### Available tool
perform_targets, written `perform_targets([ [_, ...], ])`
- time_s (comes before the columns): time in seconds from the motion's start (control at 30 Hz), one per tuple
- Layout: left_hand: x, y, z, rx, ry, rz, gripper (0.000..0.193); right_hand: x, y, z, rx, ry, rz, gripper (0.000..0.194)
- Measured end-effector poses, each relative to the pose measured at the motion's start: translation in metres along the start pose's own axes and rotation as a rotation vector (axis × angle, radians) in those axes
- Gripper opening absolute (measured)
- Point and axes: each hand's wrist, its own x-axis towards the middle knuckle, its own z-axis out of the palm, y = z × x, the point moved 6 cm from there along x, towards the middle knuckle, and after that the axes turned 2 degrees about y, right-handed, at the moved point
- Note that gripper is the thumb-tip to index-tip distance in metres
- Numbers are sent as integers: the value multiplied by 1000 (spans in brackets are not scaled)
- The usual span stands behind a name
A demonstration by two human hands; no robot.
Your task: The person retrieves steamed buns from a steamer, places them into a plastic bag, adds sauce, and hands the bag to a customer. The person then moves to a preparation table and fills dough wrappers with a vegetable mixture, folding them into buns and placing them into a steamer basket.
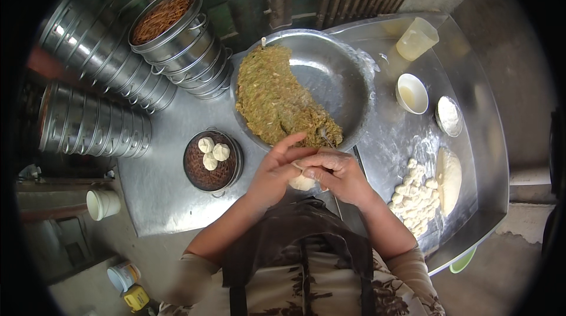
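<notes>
Between my two hands sits a filled dough bun (302, 181), held just in front of my apron at the near rim of a wide metal basin (370, 90). My left hand (273, 174) cups it from the left. With thumb and fingers, my right hand (338, 172) pinches the dough at its top edge. Greenish-brown chopped filling (278, 90) is heaped along the left side of the basin. A metal utensil (326, 138) is stuck in the filling near my right hand. Three pleated buns (210, 163) rest in a small round steamer tray (194, 174) to the left.
Tall stacks of metal steamers (95, 121) stand at the left, one tier (163, 17) lined with brown strands. To the right are dough pieces (413, 196), a dough slab (448, 181), a flour bowl (449, 116), a white bowl (412, 94) with liquid and a plastic jug (417, 39).
</notes>
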Motion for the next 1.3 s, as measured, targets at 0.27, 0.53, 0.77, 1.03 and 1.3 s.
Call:
perform_targets([
  [0.27,-13,-20,-4,-369,10,-100,58,-3,19,22,54,27,167,4],
  [0.53,-33,-43,-38,34,66,-135,69,-8,13,55,-105,-175,-84,11],
  [0.77,-68,-86,-105,74,374,-338,60,-12,19,83,-364,-259,-162,28],
  [1.03,-79,-23,-189,1757,630,410,46,-102,100,-30,-130,156,239,22],
  [1.3,-77,-3,-165,1724,649,630,33,-213,213,-221,-1001,575,664,25],
])
